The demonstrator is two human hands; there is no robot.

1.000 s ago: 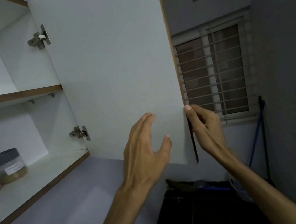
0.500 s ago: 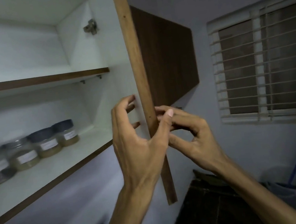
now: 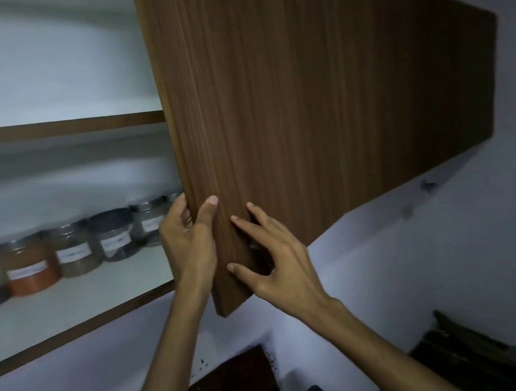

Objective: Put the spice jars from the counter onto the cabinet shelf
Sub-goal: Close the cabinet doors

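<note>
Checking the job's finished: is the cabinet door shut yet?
Not yet: the door stands ajar, with jars showing on the shelf beside it.

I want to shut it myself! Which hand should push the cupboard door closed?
Probably the right hand: its fingers lie spread on the outer face of the cabinet door, ready to push. The left hand grips the door's edge, fingers curled behind it, where they could get pinched.

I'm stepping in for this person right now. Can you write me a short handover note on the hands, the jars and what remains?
Left hand: grips the cabinet door by its free edge, thumb on the front.
Right hand: open, fingers spread on the door's front.
Spice jars: in a row on the lower shelf, none in hand.
Done: jars visible are shelved.
Left: close the half-open door; the counter is barely visible, so check it.
</note>
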